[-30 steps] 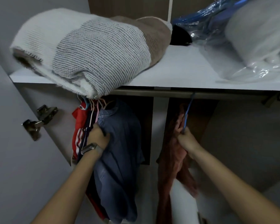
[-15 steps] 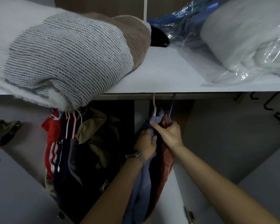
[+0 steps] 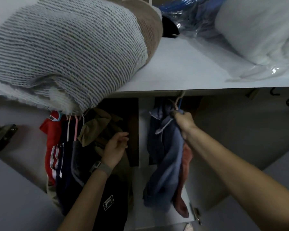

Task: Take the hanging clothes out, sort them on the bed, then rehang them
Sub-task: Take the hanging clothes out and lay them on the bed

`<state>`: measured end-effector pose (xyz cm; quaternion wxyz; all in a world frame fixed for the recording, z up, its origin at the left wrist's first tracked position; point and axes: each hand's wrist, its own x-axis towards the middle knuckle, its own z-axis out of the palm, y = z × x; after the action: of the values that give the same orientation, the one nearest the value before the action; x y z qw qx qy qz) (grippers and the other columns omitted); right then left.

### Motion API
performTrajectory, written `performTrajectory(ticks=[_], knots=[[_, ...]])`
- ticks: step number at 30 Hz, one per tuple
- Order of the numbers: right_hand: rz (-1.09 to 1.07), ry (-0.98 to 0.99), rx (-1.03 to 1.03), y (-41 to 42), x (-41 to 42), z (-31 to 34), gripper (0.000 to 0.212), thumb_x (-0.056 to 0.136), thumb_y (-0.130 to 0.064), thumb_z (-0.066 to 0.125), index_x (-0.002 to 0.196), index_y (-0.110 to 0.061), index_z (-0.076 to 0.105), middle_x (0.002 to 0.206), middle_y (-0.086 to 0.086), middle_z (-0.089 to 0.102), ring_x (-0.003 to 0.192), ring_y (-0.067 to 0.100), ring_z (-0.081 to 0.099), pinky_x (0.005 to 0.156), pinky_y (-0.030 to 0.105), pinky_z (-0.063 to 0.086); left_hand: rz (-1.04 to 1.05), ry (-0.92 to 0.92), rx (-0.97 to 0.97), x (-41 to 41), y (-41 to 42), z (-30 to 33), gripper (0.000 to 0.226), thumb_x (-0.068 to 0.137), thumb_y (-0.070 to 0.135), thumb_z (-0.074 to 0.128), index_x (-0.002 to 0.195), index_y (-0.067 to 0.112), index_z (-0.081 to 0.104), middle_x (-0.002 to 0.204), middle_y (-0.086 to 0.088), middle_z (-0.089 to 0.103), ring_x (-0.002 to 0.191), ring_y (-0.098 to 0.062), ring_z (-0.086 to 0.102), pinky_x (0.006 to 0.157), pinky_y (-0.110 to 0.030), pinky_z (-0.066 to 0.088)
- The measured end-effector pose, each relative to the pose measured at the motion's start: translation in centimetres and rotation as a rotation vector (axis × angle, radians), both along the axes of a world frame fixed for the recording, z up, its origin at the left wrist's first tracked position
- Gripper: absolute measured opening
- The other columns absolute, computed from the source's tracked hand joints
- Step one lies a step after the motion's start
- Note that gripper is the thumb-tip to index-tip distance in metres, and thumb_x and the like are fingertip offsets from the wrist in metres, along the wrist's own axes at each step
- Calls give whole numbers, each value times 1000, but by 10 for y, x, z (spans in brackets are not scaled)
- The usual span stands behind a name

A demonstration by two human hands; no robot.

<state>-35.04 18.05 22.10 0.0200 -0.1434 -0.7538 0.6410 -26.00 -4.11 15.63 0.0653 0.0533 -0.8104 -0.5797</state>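
So the right hand (image 3: 183, 121) has its fingers (image 3: 177, 114) curled round the necks of two hangers at once, a pale one (image 3: 179, 100) and a blue one (image 3: 180, 104), both hooked on the rail (image 3: 157, 92) under the shelf (image 3: 182, 70). Hanging off those are a blue garment (image 3: 163, 157) and a reddish-pink one (image 3: 183, 180) tucked behind it. The left hand (image 3: 115, 148) holds nothing, fingers loosely spread, sitting just in front of the olive-brown garment (image 3: 97, 129), which is next in the bunch still on the rail, with the dark ones (image 3: 68, 164) and the red striped one (image 3: 52, 147) further left. Handling-wise these look like plain soft cloth, light and floppy, so no worry about weight, but my guess is they'll slide off a hanger's shoulders if you tug the fabric itself. Best place to take hold is right at the hook neck, like the right hand does, and lift up and off the rail rather than pulling outward. Several hooks stack fine in one fist, though the blue garment already looks bunched and half-slumped, so I'd support it from below on the way to the bed. Watch the folded knit blanket (image 3: 65, 52) overhanging the shelf edge right above the left bunch too; reaching up there could drag it down.
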Motion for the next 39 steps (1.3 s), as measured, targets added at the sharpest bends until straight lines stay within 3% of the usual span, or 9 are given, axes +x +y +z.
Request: performTrajectory(ticks=[6,11,14,18,24,27,33,36,39], knots=[[93,-28,90,97,67,30,11,84,-11,61,75,-4,63,74,12,63,64,20,58,60,28,47,-89,213,-123,-26,57,38,26,89,13,57,115,17,55,100,5,55,86,-4,54,79,-8,43],[96,-193,170,160,150,-6,25,78,-15,69,72,8,62,69,12,58,63,19,55,62,30,43,-454,477,-696,-42,149,37,76,69,55,64,136,31,36,137,10,41,126,-12,33,104,-34,30],[131,-181,201,184,201,-13,38,73,-24,74,66,9,57,66,7,45,65,17,41,62,33,33,-705,528,-804,-29,211,27,65,70,61,60,127,34,44,128,12,49,124,-11,40,108,-36,25],[15,-157,268,202,283,3,31,77,-31,68,55,-13,56,61,-1,39,62,12,34,58,30,29,-950,672,-640,1,273,18,25,71,47,55,82,24,58,82,8,61,83,-17,59,71,-28,44],[-331,-249,491,201,454,-10,75,74,-79,45,99,-12,66,78,11,62,72,8,50,73,37,47,-1307,689,-275,122,332,9,25,59,28,43,80,27,56,69,6,62,71,-12,56,60,-24,42],[-620,-340,609,197,560,-17,68,83,-76,32,90,-17,62,87,9,65,82,18,60,82,47,48,-1407,763,-275,194,366,16,30,59,35,42,86,29,54,65,3,61,69,-19,59,54,-30,46],[-923,-628,972,166,744,-38,35,86,-65,26,78,-34,38,72,-13,48,74,12,49,72,35,38,-1630,815,-261,350,419,26,21,59,28,56,77,26,66,68,-1,67,70,-32,64,57,-31,46],[-1061,-780,910,148,816,-54,25,90,-59,29,79,-37,29,72,-9,49,77,20,55,66,38,42,-1742,799,-246,428,445,24,17,61,25,60,77,26,66,71,0,67,72,-30,63,59,-31,46],[-1285,-673,789,134,880,-63,21,89,-53,39,73,-40,36,63,-12,50,63,10,49,63,42,45,-1863,829,-169,509,472,16,23,58,21,54,78,26,65,73,3,64,74,-27,61,62,-33,48]])
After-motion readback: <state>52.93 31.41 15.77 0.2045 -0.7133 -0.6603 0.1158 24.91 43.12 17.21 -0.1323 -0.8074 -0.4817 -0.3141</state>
